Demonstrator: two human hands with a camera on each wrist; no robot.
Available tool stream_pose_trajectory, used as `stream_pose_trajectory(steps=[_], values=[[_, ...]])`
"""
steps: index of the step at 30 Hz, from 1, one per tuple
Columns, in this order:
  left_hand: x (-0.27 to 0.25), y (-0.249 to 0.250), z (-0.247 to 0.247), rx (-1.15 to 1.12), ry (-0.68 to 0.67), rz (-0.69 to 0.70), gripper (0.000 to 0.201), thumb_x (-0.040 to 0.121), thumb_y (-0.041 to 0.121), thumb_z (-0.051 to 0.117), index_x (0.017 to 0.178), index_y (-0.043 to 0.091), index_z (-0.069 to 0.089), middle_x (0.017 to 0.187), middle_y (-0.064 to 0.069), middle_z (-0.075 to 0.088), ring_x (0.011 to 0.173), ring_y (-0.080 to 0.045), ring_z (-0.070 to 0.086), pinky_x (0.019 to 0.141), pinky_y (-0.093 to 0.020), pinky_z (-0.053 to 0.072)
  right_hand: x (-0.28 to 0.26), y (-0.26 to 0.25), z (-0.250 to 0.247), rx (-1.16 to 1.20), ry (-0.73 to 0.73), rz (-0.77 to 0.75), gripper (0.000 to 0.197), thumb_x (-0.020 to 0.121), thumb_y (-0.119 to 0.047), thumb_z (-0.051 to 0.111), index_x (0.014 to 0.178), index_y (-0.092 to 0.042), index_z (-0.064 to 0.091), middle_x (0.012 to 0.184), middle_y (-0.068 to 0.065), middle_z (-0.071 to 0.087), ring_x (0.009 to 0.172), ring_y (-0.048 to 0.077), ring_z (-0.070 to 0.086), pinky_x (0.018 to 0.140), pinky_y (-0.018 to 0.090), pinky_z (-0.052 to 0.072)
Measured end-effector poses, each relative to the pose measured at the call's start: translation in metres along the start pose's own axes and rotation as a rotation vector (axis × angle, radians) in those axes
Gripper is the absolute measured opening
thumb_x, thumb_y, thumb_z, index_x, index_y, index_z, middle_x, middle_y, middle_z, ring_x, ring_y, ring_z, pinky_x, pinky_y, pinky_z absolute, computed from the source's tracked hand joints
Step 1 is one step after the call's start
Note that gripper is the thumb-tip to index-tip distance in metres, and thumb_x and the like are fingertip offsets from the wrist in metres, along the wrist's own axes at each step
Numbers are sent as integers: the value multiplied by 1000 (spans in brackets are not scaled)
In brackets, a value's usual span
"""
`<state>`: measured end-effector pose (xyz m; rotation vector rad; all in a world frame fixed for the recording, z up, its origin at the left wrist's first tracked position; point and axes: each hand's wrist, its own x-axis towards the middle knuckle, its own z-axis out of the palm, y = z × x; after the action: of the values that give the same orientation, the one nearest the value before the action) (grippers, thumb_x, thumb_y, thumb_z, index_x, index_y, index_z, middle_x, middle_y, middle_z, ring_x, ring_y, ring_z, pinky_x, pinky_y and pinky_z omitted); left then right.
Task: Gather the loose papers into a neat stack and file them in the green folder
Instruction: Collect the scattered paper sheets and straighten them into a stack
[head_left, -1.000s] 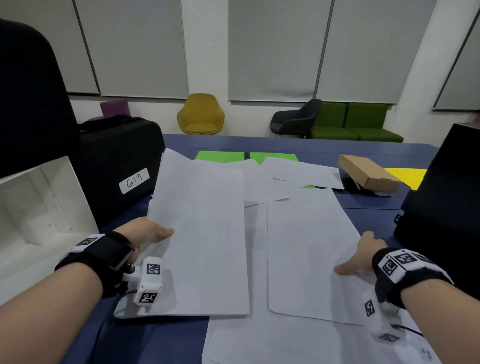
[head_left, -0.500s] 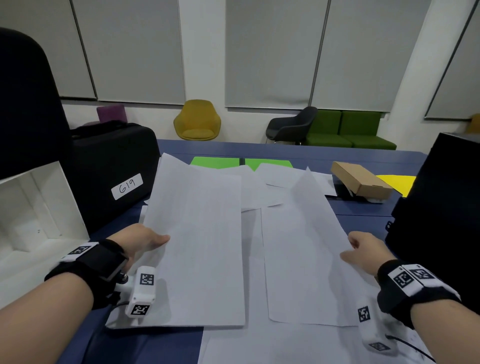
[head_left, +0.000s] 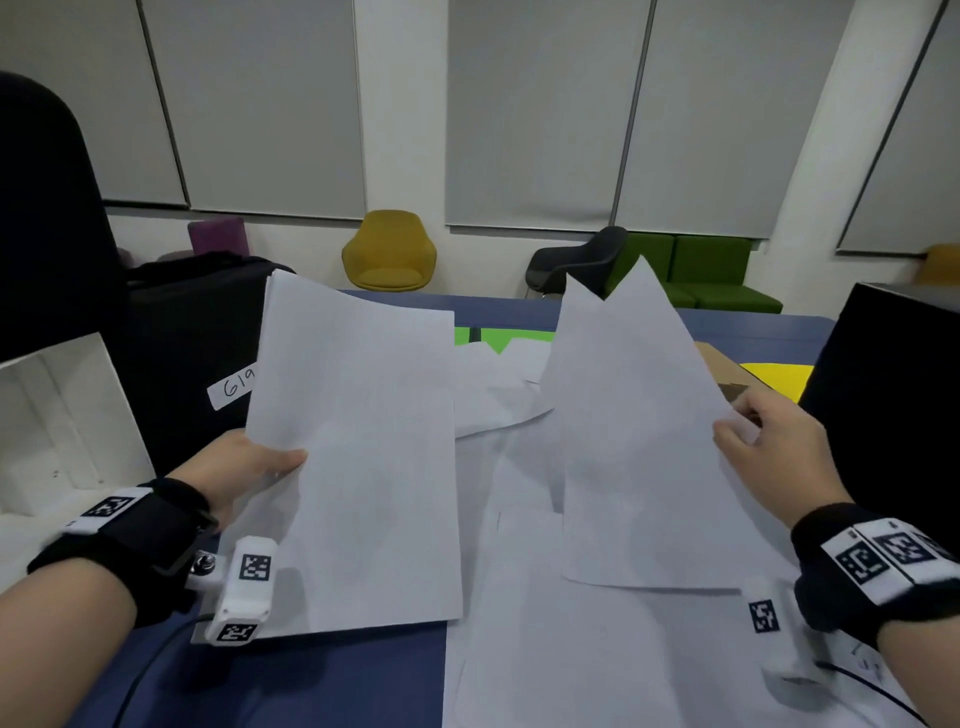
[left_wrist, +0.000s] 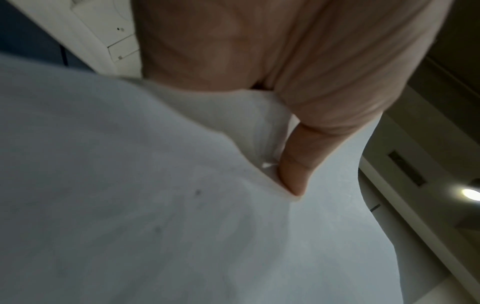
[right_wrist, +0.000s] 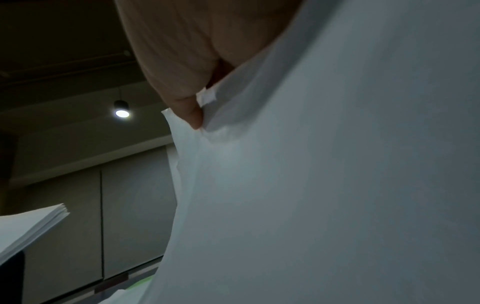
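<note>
White sheets pinched in both grips: left hand (head_left: 244, 467) holds left sheets (head_left: 358, 457), right hand (head_left: 774, 447) holds right sheets (head_left: 634, 441). Best to square edges w/ light pinch; green folder (head_left: 480, 338) lies far across desk (head_left: 311, 675).

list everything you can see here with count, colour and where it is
white paper sheets held up: two bunches, white, one lifted in each hand
loose white papers: several, white, lying spread on the blue table
green folder: one, green, far side of the table, partly under papers
brown cardboard box: one, brown, right, mostly behind the raised sheet
yellow sheet: one, yellow, far right
black case labelled 619: one, black, left
white box: one, white, left edge
yellow armchair: one, back wall
dark chair: one, back wall
green sofa: one, back wall
left hand: pinches left sheets
right hand: pinches right sheet
</note>
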<state>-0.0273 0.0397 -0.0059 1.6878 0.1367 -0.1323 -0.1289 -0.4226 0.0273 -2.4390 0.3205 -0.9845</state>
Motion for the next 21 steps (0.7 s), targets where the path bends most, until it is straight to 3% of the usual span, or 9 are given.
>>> stream_pose_trajectory(steps=[3,5,9,16,21], values=[[-3,5,2,-23,1,8,17,90,-7,56,98,1,68,89,-15,74,86,-32,66,81,-40,51,3,-2,4,-54,-182,64,20,79,2,56,66,-5,43,64,7,45,58,20,37,53,30,31],[-4,7,5,-24,1,16,16,90,-8,55,98,0,68,91,-16,73,85,-32,66,81,-40,51,4,-2,5,-66,-224,75,20,81,4,52,67,-5,42,63,7,45,58,19,36,52,29,31],[-6,9,9,-23,7,28,15,90,-9,55,96,-2,67,78,-10,75,82,-31,66,77,-38,51,13,-4,-2,-126,-149,53,22,84,6,47,67,-8,42,63,11,48,58,23,39,52,30,33],[-11,9,13,-58,-13,28,17,91,-7,55,104,-3,66,103,-22,70,94,-36,65,85,-41,51,36,-8,-24,-285,-254,69,26,78,14,39,72,-10,49,73,17,56,71,34,52,65,40,47],[-14,7,17,-73,-19,29,16,92,-7,54,100,-2,66,102,-22,70,93,-35,65,88,-44,50,48,-12,-45,-240,-85,70,27,82,10,43,85,-10,61,87,17,60,81,33,53,72,34,42]])
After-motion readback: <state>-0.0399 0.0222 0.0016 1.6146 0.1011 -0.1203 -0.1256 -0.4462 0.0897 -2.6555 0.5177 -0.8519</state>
